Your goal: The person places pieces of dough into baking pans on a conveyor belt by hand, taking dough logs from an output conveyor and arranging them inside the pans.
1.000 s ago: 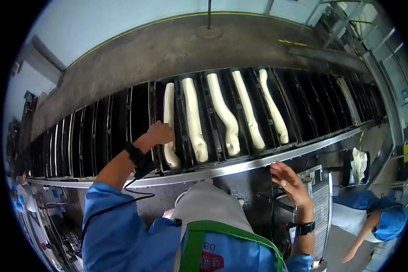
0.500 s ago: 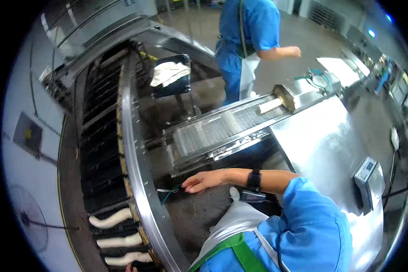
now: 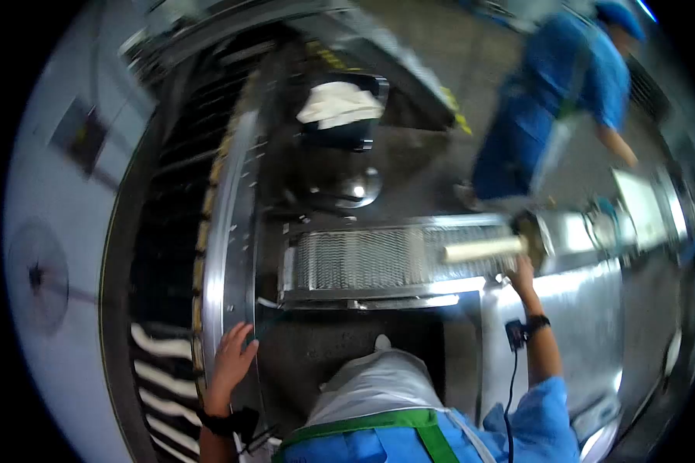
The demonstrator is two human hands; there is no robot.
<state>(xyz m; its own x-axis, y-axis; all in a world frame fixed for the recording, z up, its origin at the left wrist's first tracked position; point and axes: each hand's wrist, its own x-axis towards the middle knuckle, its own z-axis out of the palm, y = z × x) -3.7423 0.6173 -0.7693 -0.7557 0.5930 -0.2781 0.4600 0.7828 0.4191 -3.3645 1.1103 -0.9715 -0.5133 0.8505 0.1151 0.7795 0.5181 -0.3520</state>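
Note:
My left hand (image 3: 232,361) is beside the metal rail (image 3: 225,255) of the slotted conveyor, fingers spread, nothing in it. Left of it, several long pale strips that look like dough (image 3: 166,380) lie in the conveyor's dark slots. My right hand (image 3: 522,276) reaches to the far end of the short mesh belt (image 3: 371,258), just below a pale, dough-like roll (image 3: 483,249) coming from a round metal outlet (image 3: 534,241). Blur hides whether its fingers touch the roll or are closed.
A co-worker in blue (image 3: 548,100) leans away at the upper right. A black bin (image 3: 340,139) with pale material (image 3: 338,104) on it stands behind the mesh belt. A steel table (image 3: 571,332) is at my right, with a blurred scale (image 3: 597,413) near its edge.
My view has turned right. My right hand has gone from beside the rail to the outlet. My left hand has risen from the strips to the rail. The co-worker has moved right and bends over.

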